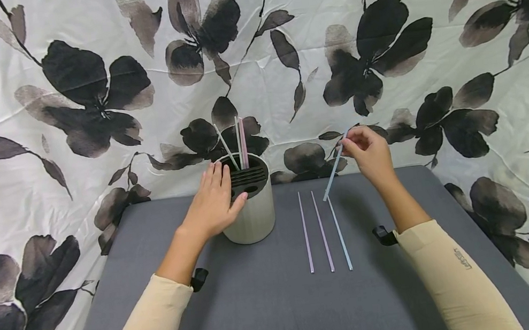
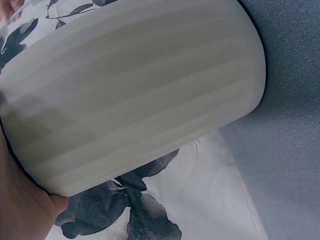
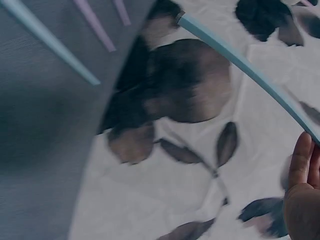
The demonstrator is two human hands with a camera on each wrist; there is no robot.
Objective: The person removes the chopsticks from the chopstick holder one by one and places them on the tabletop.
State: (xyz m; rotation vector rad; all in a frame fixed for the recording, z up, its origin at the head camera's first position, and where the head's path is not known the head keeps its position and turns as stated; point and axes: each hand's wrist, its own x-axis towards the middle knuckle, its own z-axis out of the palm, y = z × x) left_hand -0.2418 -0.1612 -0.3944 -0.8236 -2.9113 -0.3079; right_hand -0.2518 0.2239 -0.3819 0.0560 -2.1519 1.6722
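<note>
At frame centre I see my left hand point(image 1: 212, 202) with its grip curled round the smooth, ribbed off-white cylindrical holder point(image 1: 249, 204), whose black slotted insert carries three upright straws point(image 1: 241, 145). Right of centre, my right hand point(image 1: 371, 154) pinches a thin light-blue straw point(image 1: 334, 171), slanting down with its tip just above the grey cloth-covered counter point(image 1: 269, 304). Three slim straws point(image 1: 323, 231) lie parallel below it with open counter around them; small lettering on the right sleeve point(image 1: 455, 279) is unreadable.
</note>
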